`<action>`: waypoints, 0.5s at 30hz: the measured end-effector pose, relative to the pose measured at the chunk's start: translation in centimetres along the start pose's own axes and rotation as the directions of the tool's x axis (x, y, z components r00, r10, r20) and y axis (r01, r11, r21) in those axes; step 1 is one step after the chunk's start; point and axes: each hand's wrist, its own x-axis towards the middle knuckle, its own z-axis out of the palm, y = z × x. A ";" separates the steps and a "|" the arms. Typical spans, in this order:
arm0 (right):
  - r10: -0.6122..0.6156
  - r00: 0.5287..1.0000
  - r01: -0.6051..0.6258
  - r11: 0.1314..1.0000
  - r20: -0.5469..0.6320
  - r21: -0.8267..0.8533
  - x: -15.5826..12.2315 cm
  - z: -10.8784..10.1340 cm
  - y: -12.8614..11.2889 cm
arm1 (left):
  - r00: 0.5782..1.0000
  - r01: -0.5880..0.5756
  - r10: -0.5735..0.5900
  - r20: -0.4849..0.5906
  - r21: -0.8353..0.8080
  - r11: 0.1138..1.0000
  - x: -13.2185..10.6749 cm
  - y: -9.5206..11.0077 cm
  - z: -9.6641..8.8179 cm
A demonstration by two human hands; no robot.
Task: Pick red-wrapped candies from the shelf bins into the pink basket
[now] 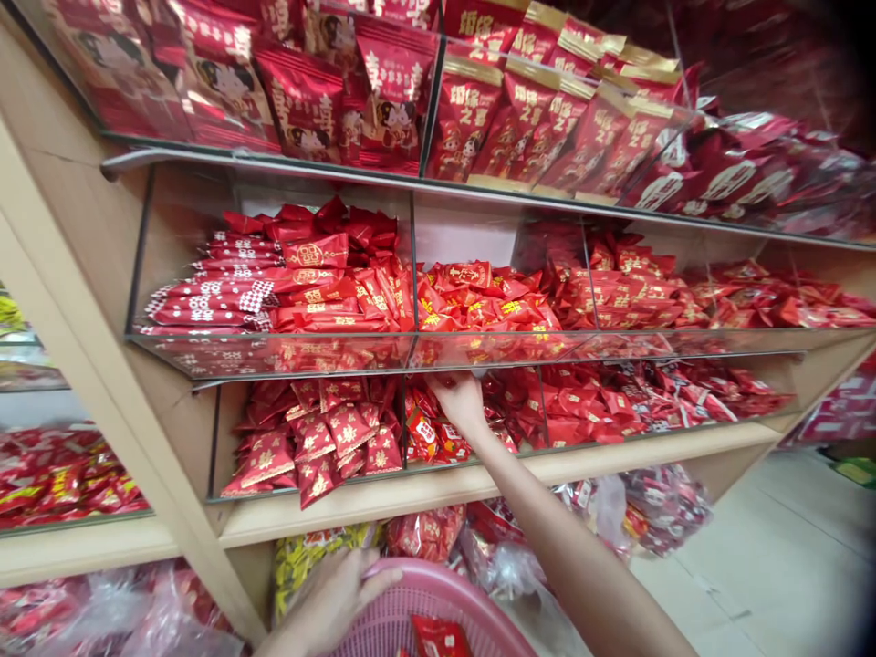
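Note:
My right hand (460, 401) reaches into a glass bin on the lower shelf, its fingers buried among red wrapped candies (438, 436), so what they grip is hidden. My left hand (335, 598) is closed over the rim of a pink plastic basket (438, 607) at the bottom of the view. A red candy packet (438, 636) lies inside the basket.
Glass-fronted bins (274, 351) full of red packets fill three wooden shelves. Bagged sweets (506, 557) sit below the lowest shelf. A wooden upright (102, 365) stands at the left, and pale floor (787, 566) shows at the right.

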 end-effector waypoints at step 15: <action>0.259 0.957 -0.210 0.930 -0.134 0.303 -0.6 -0.1 3.4 | 0.999 0.017 -0.018 0.029 0.006 1.000 -0.3 0.5 -0.5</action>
